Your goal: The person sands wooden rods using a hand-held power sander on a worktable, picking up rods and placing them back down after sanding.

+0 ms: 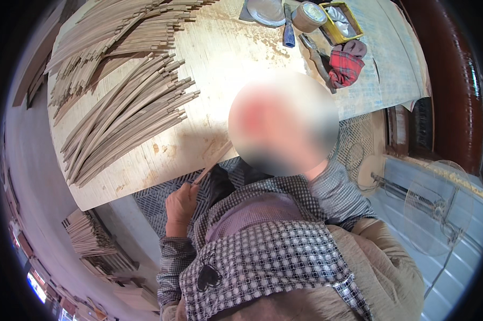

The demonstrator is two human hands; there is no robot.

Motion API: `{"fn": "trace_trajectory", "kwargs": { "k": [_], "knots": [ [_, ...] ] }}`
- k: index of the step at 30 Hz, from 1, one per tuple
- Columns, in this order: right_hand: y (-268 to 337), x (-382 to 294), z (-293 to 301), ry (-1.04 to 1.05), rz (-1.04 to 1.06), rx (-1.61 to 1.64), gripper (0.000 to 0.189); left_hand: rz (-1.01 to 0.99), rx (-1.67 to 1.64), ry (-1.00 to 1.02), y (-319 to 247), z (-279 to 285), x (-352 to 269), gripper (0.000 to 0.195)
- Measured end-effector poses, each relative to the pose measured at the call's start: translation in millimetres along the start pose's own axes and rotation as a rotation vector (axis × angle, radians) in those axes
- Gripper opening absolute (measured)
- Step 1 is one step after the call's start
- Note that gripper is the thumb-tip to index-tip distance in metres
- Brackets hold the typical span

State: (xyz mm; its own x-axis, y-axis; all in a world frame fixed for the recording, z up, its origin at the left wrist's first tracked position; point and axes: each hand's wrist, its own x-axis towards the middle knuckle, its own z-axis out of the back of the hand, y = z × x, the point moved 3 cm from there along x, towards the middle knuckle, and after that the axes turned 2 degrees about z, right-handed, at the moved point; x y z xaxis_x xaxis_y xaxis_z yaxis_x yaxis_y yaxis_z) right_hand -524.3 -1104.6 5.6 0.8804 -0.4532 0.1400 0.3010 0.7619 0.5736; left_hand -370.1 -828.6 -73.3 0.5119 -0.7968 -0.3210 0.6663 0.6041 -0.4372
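Note:
My left hand [181, 204] grips the near end of a thin wooden strip [213, 163] in front of my body. The strip slants up over the edge of a pale plywood worktable [145, 170] and disappears into a round blurred patch. My right hand [316, 171] is mostly hidden by that patch; only skin near the wrist shows clearly below it. Something red also shows in the blur, too smeared to name. To the left, a bundle of thin wooden strips [125, 120] lies across the tabletop.
More wooden strips [117, 32] are piled at the far left. A blue-handled scraper [288, 34], a round container [308, 17], a yellow box [342, 22], a hand tool [317, 60] and red plaid cloth [347, 66] lie far right. A fan [438, 208] stands at right.

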Motion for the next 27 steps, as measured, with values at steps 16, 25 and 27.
{"fn": "trace_trajectory", "kwargs": {
  "k": [16, 25, 27],
  "knots": [
    [-0.8, 32.4, 69.3, 0.054, -0.198, 0.505, 0.038, 0.099, -0.097, 0.095, 7.8, 1.5, 0.7, 0.032],
    [94.2, -4.7, -37.9, 0.415, 0.001, -0.064, 0.041, 0.256, -0.396, 0.288, 27.0, -9.0, 0.5, 0.038],
    [78.7, 1.4, -31.6, 0.496, -0.109, -0.047, 0.043, 0.251, -0.435, 0.331, 30.5, -7.0, 0.4, 0.038]
  ]
}}
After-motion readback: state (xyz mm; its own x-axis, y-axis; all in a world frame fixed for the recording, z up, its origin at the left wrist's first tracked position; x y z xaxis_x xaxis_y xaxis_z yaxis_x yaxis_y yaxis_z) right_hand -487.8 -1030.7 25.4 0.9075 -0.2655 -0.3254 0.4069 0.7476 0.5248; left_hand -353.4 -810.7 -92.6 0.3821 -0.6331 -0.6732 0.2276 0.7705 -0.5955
